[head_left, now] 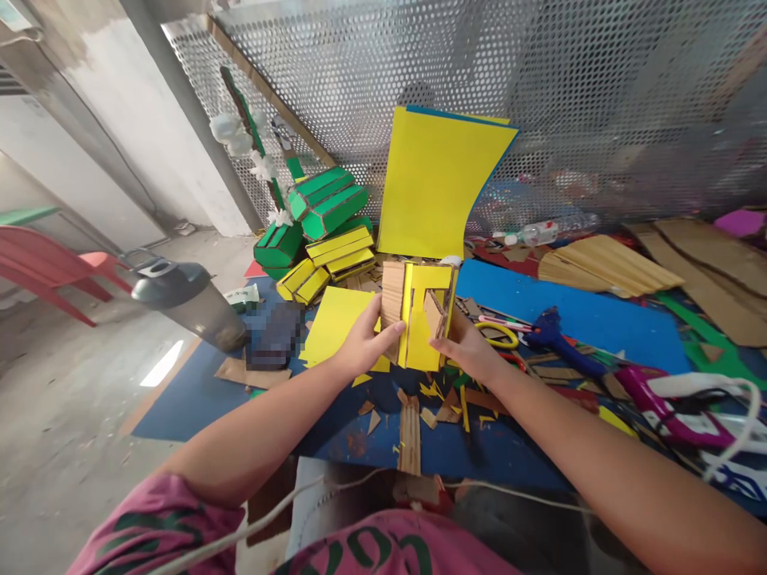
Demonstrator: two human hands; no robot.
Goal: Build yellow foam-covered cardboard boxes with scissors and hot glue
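Observation:
Between my hands, above the blue tabletop, is a yellow-covered cardboard piece [424, 347] with bare brown corrugated cardboard along its left side. My left hand [372, 335] grips that left side, its thumb lying over the front face. My right hand [467, 345] holds the right edge, thumb in front near a small folded cardboard flap [436, 313]; its other fingers are hidden behind the piece. Under and behind it lies a yellow sheet [335, 319]. Yellow scraps and cardboard offcuts [411, 435] are scattered below my hands.
Yellow-handled scissors [498, 335] and a magenta-and-blue glue gun [644, 391] with a white cord lie at right. A bottle [188, 299] stands left. Green cardboard boxes [329, 204] and yellow ones [343, 251] are stacked behind, beside a yellow sheet [440, 184] against a perforated metal panel.

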